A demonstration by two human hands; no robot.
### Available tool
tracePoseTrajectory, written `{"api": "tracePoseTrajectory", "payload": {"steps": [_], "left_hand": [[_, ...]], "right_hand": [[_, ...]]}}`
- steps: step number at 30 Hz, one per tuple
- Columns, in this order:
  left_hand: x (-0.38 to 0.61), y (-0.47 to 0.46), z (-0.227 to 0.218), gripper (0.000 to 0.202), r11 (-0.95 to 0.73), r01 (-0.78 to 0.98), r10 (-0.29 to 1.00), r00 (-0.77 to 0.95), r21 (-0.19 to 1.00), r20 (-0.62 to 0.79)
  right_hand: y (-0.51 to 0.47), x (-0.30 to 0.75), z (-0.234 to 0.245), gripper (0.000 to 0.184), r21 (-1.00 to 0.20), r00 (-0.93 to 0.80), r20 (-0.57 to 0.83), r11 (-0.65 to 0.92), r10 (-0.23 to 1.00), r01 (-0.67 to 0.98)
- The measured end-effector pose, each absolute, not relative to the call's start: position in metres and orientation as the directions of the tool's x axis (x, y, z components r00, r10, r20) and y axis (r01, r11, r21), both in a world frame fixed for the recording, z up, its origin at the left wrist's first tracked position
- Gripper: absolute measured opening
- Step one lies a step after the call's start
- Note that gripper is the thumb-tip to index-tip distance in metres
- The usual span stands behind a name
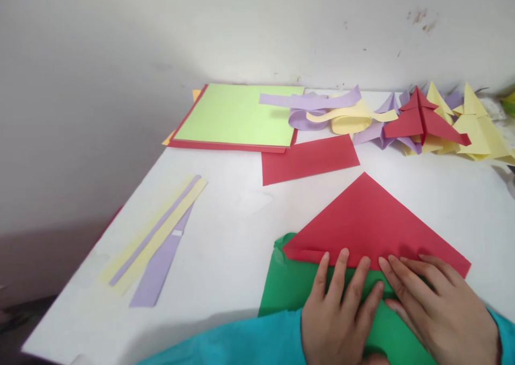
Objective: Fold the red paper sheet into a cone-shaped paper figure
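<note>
A red paper folded into a triangle lies on the white table, its long folded edge toward me. My left hand lies flat with fingers spread, fingertips pressing that lower edge. My right hand rests beside it, fingers stretched out on the same edge, touching the left fingertips. Under both hands lies a green sheet, partly covered by the red triangle and my turquoise sleeves.
A red rectangle piece lies behind the triangle. A stack with a light green sheet on red sits at the back. Purple and yellow strips lie left. Curled strips and folded paper figures line the back right by the wall.
</note>
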State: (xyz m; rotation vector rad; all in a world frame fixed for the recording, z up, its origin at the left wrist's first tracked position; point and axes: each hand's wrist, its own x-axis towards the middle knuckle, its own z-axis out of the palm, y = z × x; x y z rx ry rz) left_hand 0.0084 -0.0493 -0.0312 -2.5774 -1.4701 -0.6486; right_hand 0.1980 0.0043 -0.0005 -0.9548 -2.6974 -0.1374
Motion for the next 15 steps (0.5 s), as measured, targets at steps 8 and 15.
{"api": "tracePoseTrajectory", "payload": {"steps": [8,15], "left_hand": [[0.0045,-0.0581,-0.0280,0.072,-0.497,0.865,0.790,0.419,0.067,0.448],[0.0064,-0.0576,-0.0299,0.067,-0.470,0.872,0.810,0.365,0.136,0.460]], "right_hand": [[-0.0013,0.1913,-0.0013,0.033,-0.044,-0.675,0.305,0.718,0.672,0.694],[-0.0011,0.1935,-0.0007,0.032,-0.036,-0.690,0.303,0.732,0.657,0.680]]}}
